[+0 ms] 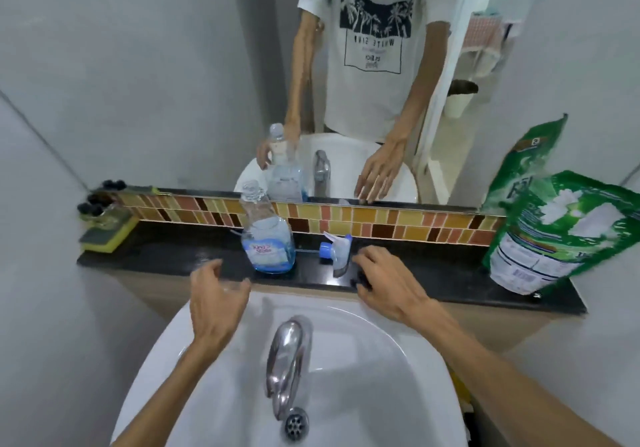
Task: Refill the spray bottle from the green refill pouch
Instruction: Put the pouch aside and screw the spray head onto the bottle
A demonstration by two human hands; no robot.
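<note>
A clear spray bottle (266,238) with a little blue liquid stands uncapped on the black ledge (173,256). Its blue-and-white spray head (337,252) lies on the ledge to its right, tube pointing at the bottle. The green refill pouch (561,235) leans upright at the ledge's right end. My left hand (216,296) hovers with curled, parted fingers just left of and below the bottle, holding nothing. My right hand (384,282) rests fingers spread on the ledge, right beside the spray head.
A white sink (363,377) with a chrome tap (287,353) lies below the ledge. A yellow-green sponge (107,235) sits at the ledge's left end. A mirror (173,83) above the tiled strip (381,221) reflects the scene. Walls close in on both sides.
</note>
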